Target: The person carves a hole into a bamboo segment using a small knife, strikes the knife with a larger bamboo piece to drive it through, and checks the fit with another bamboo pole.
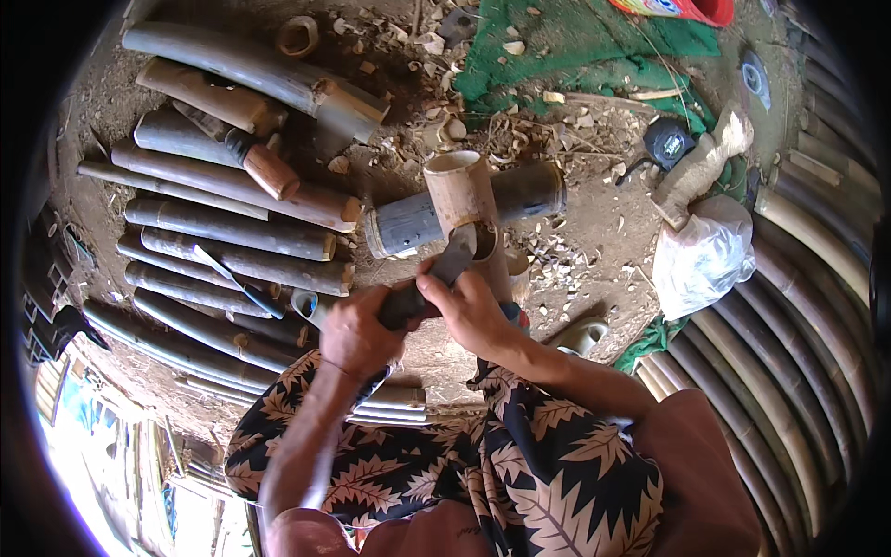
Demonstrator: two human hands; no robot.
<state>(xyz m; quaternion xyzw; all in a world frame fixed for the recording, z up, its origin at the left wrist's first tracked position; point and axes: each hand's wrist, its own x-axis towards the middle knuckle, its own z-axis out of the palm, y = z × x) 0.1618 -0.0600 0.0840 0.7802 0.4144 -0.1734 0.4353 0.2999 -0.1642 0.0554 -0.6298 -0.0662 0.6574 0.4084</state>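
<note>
My left hand [360,327] is closed round the dark handle of a flat-bladed cutting tool [454,260]; whether it is a chisel or a knife I cannot tell. The fingers of my right hand [471,314] pinch the tool farther forward, near its grey blade. The blade's tip meets the edge of an opening cut into the side of a pale bamboo tube [461,193]. That tube points away from me, its far end showing a hollow rim. It rests across a darker bamboo piece [406,229] lying on the ground. My hands cover part of the tool.
Cut bamboo lengths [232,227] lie in rows at left, with a wooden-handled tool [269,170] and a knife [227,269] on them. Long bamboo poles [789,278] line the right. A tape measure [668,141], plastic bag [703,249] and green netting [575,46] lie among wood chips.
</note>
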